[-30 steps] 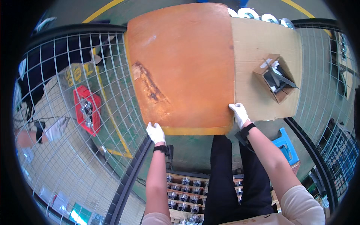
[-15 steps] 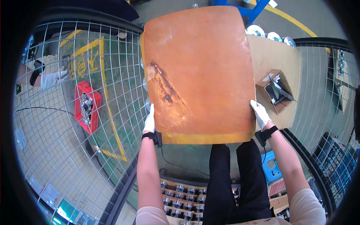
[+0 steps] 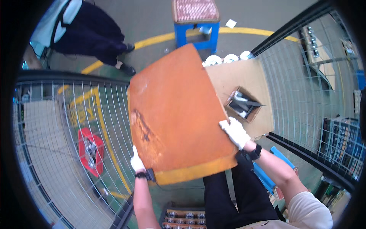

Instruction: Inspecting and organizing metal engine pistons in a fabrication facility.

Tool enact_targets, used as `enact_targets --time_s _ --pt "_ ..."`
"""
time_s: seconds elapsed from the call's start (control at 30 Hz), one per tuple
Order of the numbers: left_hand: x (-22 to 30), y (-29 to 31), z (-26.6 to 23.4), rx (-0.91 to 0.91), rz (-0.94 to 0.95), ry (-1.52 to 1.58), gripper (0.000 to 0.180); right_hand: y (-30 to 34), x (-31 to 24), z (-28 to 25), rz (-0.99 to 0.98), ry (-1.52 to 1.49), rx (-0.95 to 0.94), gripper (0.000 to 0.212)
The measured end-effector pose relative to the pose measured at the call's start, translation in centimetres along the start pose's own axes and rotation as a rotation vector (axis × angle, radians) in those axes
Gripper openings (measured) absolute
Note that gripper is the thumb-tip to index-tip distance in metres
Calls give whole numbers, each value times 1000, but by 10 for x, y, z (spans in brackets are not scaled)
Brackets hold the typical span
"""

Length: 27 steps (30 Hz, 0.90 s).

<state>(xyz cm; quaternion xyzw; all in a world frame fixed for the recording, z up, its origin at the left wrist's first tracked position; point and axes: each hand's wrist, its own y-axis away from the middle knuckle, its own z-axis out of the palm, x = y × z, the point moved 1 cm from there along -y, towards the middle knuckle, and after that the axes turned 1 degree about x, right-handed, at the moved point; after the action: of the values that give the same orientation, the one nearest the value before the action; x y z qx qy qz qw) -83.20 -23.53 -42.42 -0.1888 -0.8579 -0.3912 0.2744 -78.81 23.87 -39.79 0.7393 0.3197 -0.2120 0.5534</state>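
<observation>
A large orange-brown board (image 3: 175,114) with a dark, scuffed patch and a yellow band along its near edge is held up in front of me, slanting to the left. My left hand (image 3: 136,159), white-gloved, grips its near left edge; most of those fingers are hidden behind it. On the right edge, my right hand (image 3: 235,133), also gloved, is clamped with its fingers near the upper face. Beyond the board lies a cardboard sheet (image 3: 263,87), partly covered by it. A small open carton (image 3: 244,104) with black and grey pieces stands on that sheet.
Wire mesh fences run along the left (image 3: 114,103) and right (image 3: 293,99). Round silvery parts (image 3: 230,58) line the sheet's far edge. A blue stool (image 3: 196,32) stands ahead, a person (image 3: 89,32) far left. Outside the left fence sits a red crate (image 3: 91,152); metal parts fill a rack (image 3: 187,218) below.
The board has swung counter-clockwise, and in view it sits lower and further left. My right hand has come further over its right edge. The view has shifted, bringing in a person and the stool's top.
</observation>
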Motion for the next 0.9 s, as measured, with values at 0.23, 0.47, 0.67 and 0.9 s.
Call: enact_targets --time_s 0.23,0.47,0.67,0.9 --pt "-47 105 -43 -270 -19 409 65 165 5 -51 -15 80 150 47" --pt "11 181 -64 -479 241 186 54 369 6 -68 -126 181 515 40" --pt "98 263 13 -782 427 120 54 493 -13 -100 -202 74 863 47" --pt "127 436 69 -1165 698 -325 54 625 58 -116 -162 -50 1268 40"
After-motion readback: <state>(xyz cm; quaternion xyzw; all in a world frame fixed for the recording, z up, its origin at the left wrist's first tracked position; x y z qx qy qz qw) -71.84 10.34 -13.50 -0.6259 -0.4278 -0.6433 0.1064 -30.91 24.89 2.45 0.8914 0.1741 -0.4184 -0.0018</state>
